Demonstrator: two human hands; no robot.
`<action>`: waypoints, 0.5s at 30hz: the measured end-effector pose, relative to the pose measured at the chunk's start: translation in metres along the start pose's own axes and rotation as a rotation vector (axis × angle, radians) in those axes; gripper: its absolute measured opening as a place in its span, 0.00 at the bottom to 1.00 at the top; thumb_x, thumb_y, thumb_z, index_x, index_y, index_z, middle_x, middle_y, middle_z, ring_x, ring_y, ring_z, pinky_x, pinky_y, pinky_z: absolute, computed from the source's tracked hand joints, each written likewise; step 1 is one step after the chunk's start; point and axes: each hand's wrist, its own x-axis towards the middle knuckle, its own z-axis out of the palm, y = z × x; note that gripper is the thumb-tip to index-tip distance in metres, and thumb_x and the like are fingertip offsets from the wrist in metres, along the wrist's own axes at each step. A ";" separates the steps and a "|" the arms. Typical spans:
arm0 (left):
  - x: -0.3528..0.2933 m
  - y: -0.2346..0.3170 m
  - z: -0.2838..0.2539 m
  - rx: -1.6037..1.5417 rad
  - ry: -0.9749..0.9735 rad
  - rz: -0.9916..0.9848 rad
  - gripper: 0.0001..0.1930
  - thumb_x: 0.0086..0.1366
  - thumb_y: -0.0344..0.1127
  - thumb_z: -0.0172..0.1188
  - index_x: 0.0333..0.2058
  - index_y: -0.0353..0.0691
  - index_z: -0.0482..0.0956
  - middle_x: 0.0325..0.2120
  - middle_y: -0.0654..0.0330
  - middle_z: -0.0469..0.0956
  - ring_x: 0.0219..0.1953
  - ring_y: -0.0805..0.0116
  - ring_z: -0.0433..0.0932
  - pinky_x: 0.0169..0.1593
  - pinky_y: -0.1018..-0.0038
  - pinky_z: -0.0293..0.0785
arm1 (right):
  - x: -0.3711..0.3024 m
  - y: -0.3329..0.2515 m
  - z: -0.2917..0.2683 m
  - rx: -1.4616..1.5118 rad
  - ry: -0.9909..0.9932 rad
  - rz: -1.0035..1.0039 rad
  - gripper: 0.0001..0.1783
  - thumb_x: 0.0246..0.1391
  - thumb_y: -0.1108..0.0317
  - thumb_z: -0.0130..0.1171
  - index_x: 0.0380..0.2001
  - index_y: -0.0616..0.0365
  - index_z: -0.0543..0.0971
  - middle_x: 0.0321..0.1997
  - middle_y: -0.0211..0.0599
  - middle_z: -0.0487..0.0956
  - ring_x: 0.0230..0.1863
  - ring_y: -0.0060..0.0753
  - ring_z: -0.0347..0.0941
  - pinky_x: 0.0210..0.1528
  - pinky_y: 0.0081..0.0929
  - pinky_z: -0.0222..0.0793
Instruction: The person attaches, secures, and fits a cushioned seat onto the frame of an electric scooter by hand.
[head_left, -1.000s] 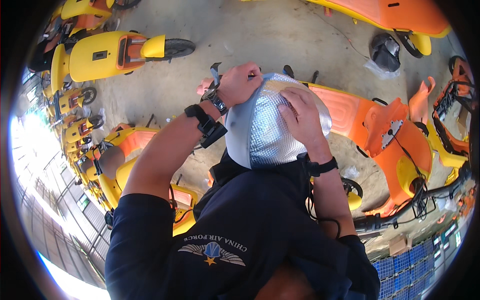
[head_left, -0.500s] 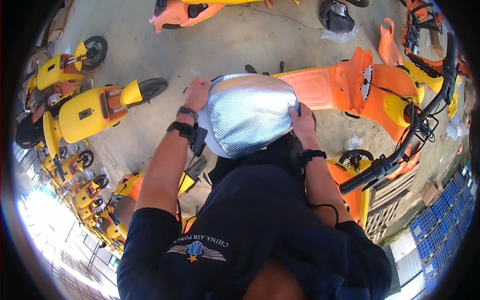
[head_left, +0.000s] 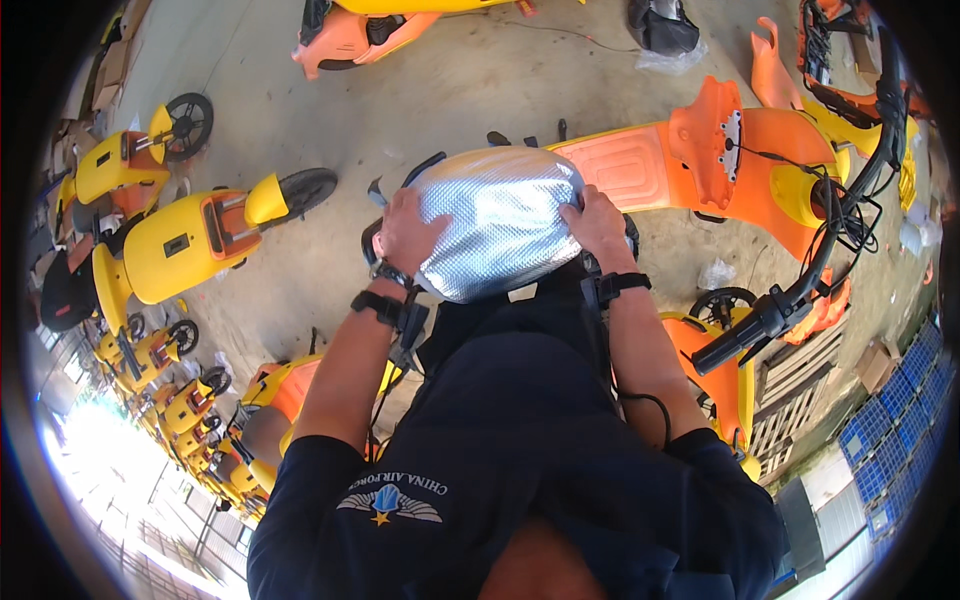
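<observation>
The big silver thing (head_left: 500, 215) looks light for its size, I think, so two hands should be plenty for it. Its skin seems thin and a bit soft, because it has small folds in it, but the round shape under the skin may be stiff. The shiny skin could be slippery, and a hard poke might tear or dent it. The best places to hold it are likely the two ends, low down by the edge, with the thumbs on top.

It is right in front of the person's dark shirt (head_left: 500, 420), between the two hands, at the left end of the orange footboard (head_left: 622, 170) of a scooter. I cannot tell what is under it.

The left hand (head_left: 410, 236) lies on the left end, with its thumb apart from its other fingers. The right hand (head_left: 602, 225) is at the right end, with its thumb on the silver and its fingers bent by the edge. I cannot tell if the fingers of either hand are squeezing.

The silver thing is wide and round like a big pillow. It shines like kitchen foil, has tiny bumps all over, and has a bright white glow near the middle
</observation>
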 end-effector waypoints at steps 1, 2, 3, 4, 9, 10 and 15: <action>-0.001 -0.001 0.006 0.054 0.053 0.115 0.34 0.50 0.50 0.69 0.51 0.34 0.72 0.55 0.46 0.69 0.58 0.45 0.65 0.61 0.55 0.61 | 0.003 -0.003 -0.003 0.000 0.007 0.004 0.26 0.52 0.50 0.61 0.44 0.61 0.73 0.43 0.52 0.78 0.46 0.55 0.76 0.49 0.45 0.72; -0.008 0.011 0.009 0.122 0.025 0.152 0.35 0.50 0.49 0.69 0.54 0.36 0.72 0.58 0.46 0.66 0.63 0.45 0.60 0.64 0.52 0.55 | 0.002 -0.007 -0.006 0.014 -0.015 -0.003 0.24 0.52 0.50 0.61 0.41 0.61 0.74 0.40 0.51 0.79 0.46 0.53 0.77 0.49 0.44 0.72; -0.013 0.020 0.015 0.121 0.021 0.156 0.35 0.50 0.49 0.69 0.54 0.36 0.72 0.58 0.46 0.66 0.63 0.45 0.60 0.64 0.52 0.55 | 0.003 -0.008 -0.007 0.029 -0.036 -0.010 0.23 0.53 0.50 0.60 0.38 0.61 0.75 0.37 0.51 0.80 0.45 0.52 0.77 0.49 0.44 0.72; -0.015 0.031 0.022 0.113 -0.001 0.306 0.36 0.50 0.49 0.68 0.55 0.37 0.71 0.60 0.47 0.65 0.64 0.45 0.58 0.65 0.51 0.54 | 0.007 -0.002 -0.004 0.032 -0.033 -0.002 0.23 0.53 0.50 0.60 0.38 0.61 0.75 0.37 0.51 0.80 0.45 0.52 0.77 0.49 0.44 0.72; -0.017 0.106 0.047 0.063 -0.116 0.662 0.33 0.47 0.47 0.70 0.52 0.39 0.74 0.58 0.48 0.65 0.63 0.47 0.60 0.63 0.53 0.57 | 0.027 0.033 0.027 0.440 0.008 -0.151 0.18 0.54 0.56 0.61 0.22 0.62 0.76 0.21 0.43 0.78 0.26 0.42 0.76 0.32 0.38 0.70; -0.017 0.117 0.051 0.075 -0.202 0.603 0.30 0.47 0.48 0.69 0.47 0.38 0.76 0.54 0.49 0.68 0.59 0.49 0.63 0.58 0.55 0.62 | 0.030 0.035 0.028 0.448 0.002 -0.159 0.18 0.54 0.56 0.61 0.22 0.62 0.76 0.21 0.43 0.78 0.26 0.42 0.76 0.32 0.38 0.70; -0.025 0.146 0.072 0.120 -0.340 0.459 0.20 0.47 0.48 0.68 0.27 0.37 0.75 0.27 0.52 0.78 0.37 0.52 0.78 0.35 0.60 0.73 | 0.017 0.034 0.032 0.919 0.021 -0.230 0.17 0.52 0.71 0.64 0.14 0.60 0.69 0.14 0.21 0.62 0.20 0.14 0.55 0.21 0.22 0.55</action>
